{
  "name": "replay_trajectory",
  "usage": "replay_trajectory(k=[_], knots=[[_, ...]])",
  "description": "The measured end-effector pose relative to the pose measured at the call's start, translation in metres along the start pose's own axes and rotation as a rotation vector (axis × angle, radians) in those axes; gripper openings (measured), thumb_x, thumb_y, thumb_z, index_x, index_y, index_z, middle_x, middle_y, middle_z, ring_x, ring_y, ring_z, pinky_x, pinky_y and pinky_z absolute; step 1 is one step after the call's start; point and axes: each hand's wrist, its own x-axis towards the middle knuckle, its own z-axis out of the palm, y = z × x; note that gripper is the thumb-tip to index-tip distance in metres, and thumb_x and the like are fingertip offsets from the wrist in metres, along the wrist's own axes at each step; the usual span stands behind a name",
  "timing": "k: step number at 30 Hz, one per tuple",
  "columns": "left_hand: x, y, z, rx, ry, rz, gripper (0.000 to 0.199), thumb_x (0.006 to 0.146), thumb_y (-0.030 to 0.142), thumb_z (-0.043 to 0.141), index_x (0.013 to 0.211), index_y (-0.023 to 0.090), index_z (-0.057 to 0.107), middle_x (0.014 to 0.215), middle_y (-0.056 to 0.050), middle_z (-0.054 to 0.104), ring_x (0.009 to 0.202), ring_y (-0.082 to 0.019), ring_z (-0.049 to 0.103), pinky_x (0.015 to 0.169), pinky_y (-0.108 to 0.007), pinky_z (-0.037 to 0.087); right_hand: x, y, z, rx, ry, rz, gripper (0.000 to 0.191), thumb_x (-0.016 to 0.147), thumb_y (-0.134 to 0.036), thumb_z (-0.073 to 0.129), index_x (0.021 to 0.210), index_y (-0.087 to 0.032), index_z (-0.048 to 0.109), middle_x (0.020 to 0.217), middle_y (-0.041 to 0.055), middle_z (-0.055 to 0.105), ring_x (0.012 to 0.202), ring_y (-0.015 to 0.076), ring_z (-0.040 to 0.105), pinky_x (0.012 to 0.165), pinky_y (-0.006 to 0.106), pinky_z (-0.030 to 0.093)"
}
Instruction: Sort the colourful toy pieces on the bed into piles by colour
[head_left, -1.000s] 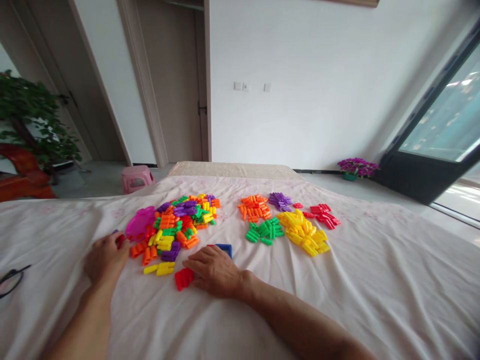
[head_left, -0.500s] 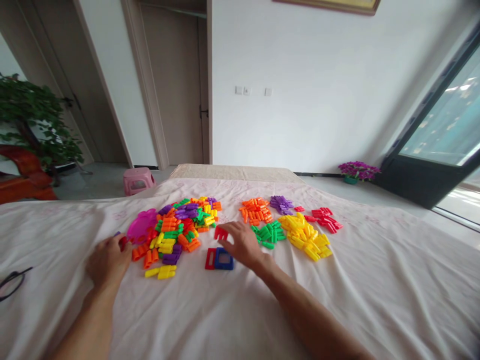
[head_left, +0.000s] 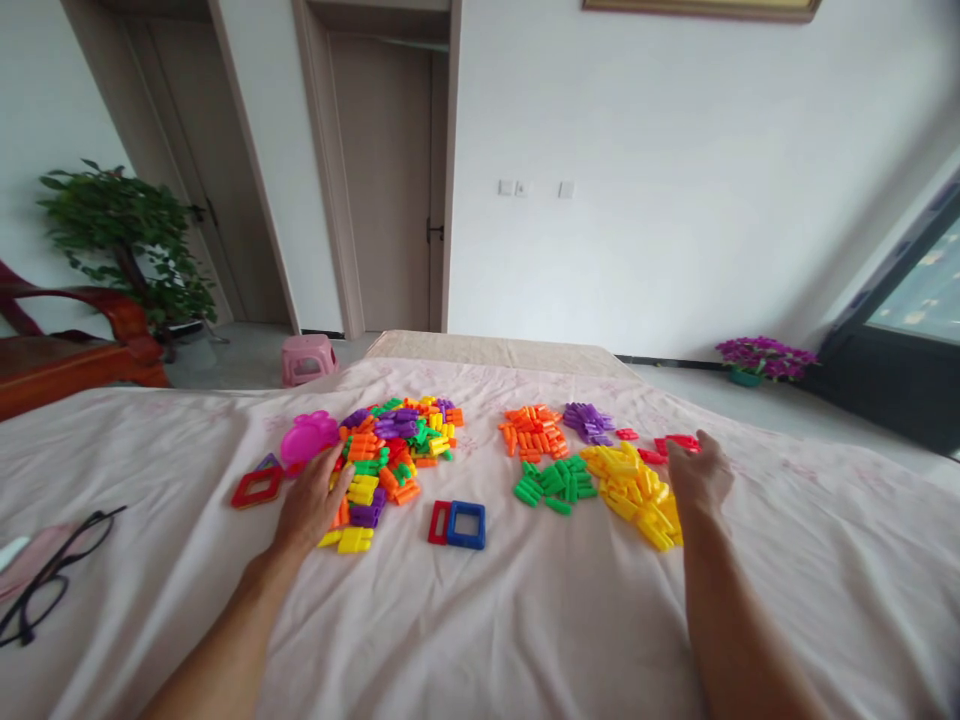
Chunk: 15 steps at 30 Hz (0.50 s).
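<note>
My left hand [head_left: 307,500] is open at the left side of a mixed pile of coloured plastic tube blocks [head_left: 390,445], its fingers stretched out against the near blocks. Just left of it lie a red square frame tile [head_left: 257,487] with a purple tip behind it, and a magenta flower-shaped plate [head_left: 309,438]. My right hand [head_left: 703,475] is over the red blocks [head_left: 677,441] at the far right, its fingers curled; what they hold is hidden. A yellow heap [head_left: 636,495] lies beside that wrist. Green [head_left: 556,484], orange [head_left: 534,432] and purple blocks [head_left: 589,422] lie in separate groups.
In the middle of the cloth-covered surface [head_left: 420,640] sit a blue square frame [head_left: 466,525] and a red frame [head_left: 439,522]. Black glasses [head_left: 52,580] lie at the left edge. A pink stool [head_left: 309,358] stands beyond the cloth.
My right hand has moved right with a red block, from the middle to the red group. My left hand has let go of the red frame tile and moved right to the mixed pile.
</note>
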Motion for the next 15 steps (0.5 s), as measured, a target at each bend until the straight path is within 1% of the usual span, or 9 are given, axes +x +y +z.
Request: replay_trajectory(k=[1, 3, 5, 6, 8, 11, 13, 15], knots=[[-0.001, 0.002, 0.002, -0.011, -0.002, 0.005, 0.065, 0.096, 0.051, 0.035, 0.145, 0.011, 0.048, 0.146, -0.017, 0.054, 0.137, -0.027, 0.048, 0.115, -0.042, 0.037, 0.001, 0.001, 0.000, 0.009, 0.025, -0.001, 0.062, 0.077, -0.035, 0.059, 0.134, -0.012, 0.062, 0.121, 0.0233, 0.065, 0.107, 0.0340, 0.063, 0.092, 0.045, 0.048], [-0.002, 0.007, 0.007, -0.014, 0.009, 0.012, 0.065, 0.096, 0.052, 0.037, 0.146, 0.011, 0.048, 0.148, -0.018, 0.052, 0.139, -0.027, 0.046, 0.116, -0.043, 0.036, -0.005, -0.009, 0.002, 0.056, 0.060, -0.049, 0.057, 0.078, -0.030, 0.054, 0.131, -0.014, 0.064, 0.125, 0.0204, 0.064, 0.103, 0.0306, 0.065, 0.094, 0.044, 0.048], [-0.004, 0.016, 0.011, -0.002, 0.031, 0.017, 0.062, 0.096, 0.050, 0.037, 0.145, 0.013, 0.049, 0.147, -0.017, 0.052, 0.138, -0.027, 0.047, 0.116, -0.043, 0.036, -0.020, -0.030, 0.009, 0.148, 0.048, -0.145, 0.052, 0.078, -0.026, 0.050, 0.126, -0.015, 0.067, 0.123, 0.0164, 0.064, 0.091, 0.0251, 0.067, 0.093, 0.043, 0.050], [-0.004, 0.021, 0.014, 0.006, 0.046, 0.017, 0.061, 0.097, 0.049, 0.038, 0.144, 0.014, 0.050, 0.147, -0.016, 0.053, 0.137, -0.027, 0.048, 0.115, -0.043, 0.037, -0.031, -0.043, 0.013, 0.207, 0.009, -0.208, 0.049, 0.079, -0.024, 0.049, 0.122, -0.015, 0.069, 0.122, 0.0155, 0.064, 0.086, 0.0226, 0.067, 0.090, 0.041, 0.052], [-0.005, 0.032, 0.019, 0.033, 0.085, 0.004, 0.058, 0.097, 0.048, 0.038, 0.143, 0.016, 0.052, 0.145, -0.015, 0.056, 0.135, -0.027, 0.050, 0.113, -0.043, 0.039, -0.059, -0.071, 0.023, 0.343, -0.112, -0.344, 0.042, 0.081, -0.024, 0.047, 0.113, -0.015, 0.072, 0.117, 0.0148, 0.067, 0.085, 0.0217, 0.067, 0.085, 0.039, 0.054], [-0.005, 0.051, 0.030, 0.117, 0.158, -0.031, 0.055, 0.096, 0.047, 0.042, 0.138, 0.016, 0.057, 0.140, -0.018, 0.058, 0.132, -0.032, 0.051, 0.110, -0.048, 0.041, -0.112, -0.108, 0.034, 0.449, -0.352, -0.559, 0.033, 0.084, -0.022, 0.047, 0.103, -0.018, 0.074, 0.108, 0.0120, 0.071, 0.093, 0.0230, 0.067, 0.087, 0.039, 0.054], [-0.003, 0.065, 0.039, 0.163, 0.196, -0.059, 0.055, 0.095, 0.047, 0.044, 0.136, 0.014, 0.059, 0.139, -0.020, 0.057, 0.133, -0.035, 0.049, 0.110, -0.052, 0.040, -0.150, -0.124, 0.037, 0.474, -0.507, -0.657, 0.032, 0.087, -0.019, 0.046, 0.106, -0.020, 0.073, 0.107, 0.0095, 0.071, 0.099, 0.0222, 0.066, 0.090, 0.037, 0.054], [-0.001, 0.078, 0.049, 0.163, 0.225, -0.097, 0.055, 0.095, 0.048, 0.044, 0.136, 0.014, 0.060, 0.142, -0.021, 0.054, 0.136, -0.037, 0.044, 0.111, -0.055, 0.037, -0.183, -0.133, 0.037, 0.506, -0.674, -0.730, 0.032, 0.090, -0.017, 0.047, 0.111, -0.021, 0.071, 0.112, 0.0088, 0.070, 0.100, 0.0205, 0.066, 0.088, 0.034, 0.054]])
